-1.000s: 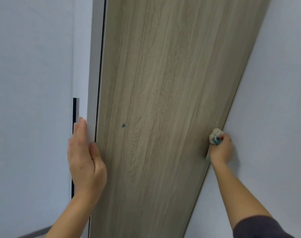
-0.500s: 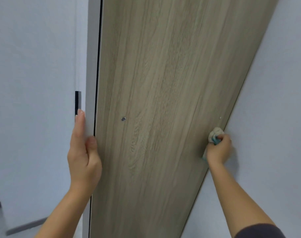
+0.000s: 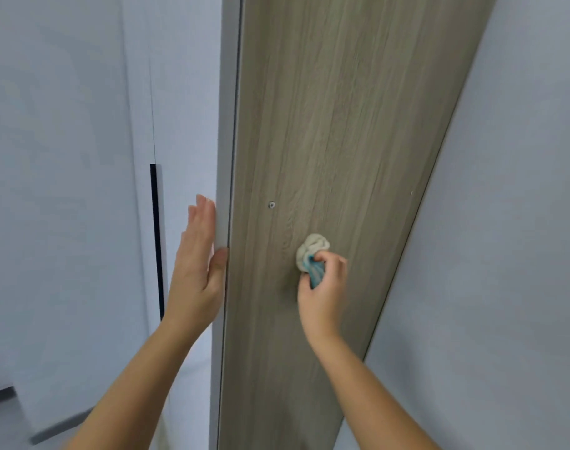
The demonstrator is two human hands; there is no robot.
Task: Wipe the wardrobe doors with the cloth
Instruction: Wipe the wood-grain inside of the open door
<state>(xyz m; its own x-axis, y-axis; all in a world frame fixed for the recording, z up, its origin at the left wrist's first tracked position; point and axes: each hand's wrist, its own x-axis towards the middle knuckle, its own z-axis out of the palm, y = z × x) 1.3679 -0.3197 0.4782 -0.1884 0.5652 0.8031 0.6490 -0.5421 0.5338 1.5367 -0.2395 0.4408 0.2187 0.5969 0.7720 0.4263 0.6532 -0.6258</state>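
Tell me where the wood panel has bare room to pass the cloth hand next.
The wood panel is bare above the screw, between the white edge and its right edge. A narrower strip lies right of the cloth and right hand. Crowded along the white edge, where the left hand braces it.

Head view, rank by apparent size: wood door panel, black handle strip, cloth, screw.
1. wood door panel, by far.
2-3. black handle strip and cloth: too close to rank. The strip is longer but thin, and the cloth is partly hidden in the right hand.
4. screw.
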